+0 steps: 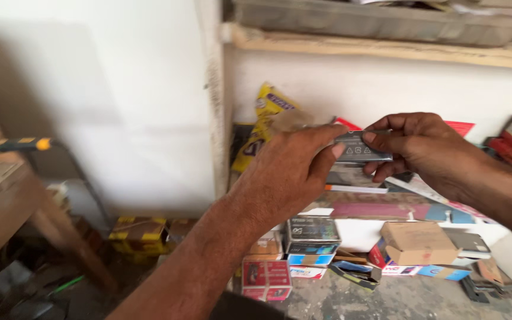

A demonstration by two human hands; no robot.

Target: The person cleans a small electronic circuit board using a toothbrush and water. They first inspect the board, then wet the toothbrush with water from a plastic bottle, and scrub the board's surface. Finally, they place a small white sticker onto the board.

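Here left hand [294, 163] and right hand [425, 148] pinch grey battery [360, 148]; small cartons [312, 237] heaped below, shelf [380, 47] overhead.

The left hand [294, 163] and the right hand [425, 148] both pinch a small flat grey battery [360, 147] in front of a white wall [120, 89]. Under them, little boxes [312, 240] lie on a dusty bench [386, 299]. A brown box [419, 243] sits near them.
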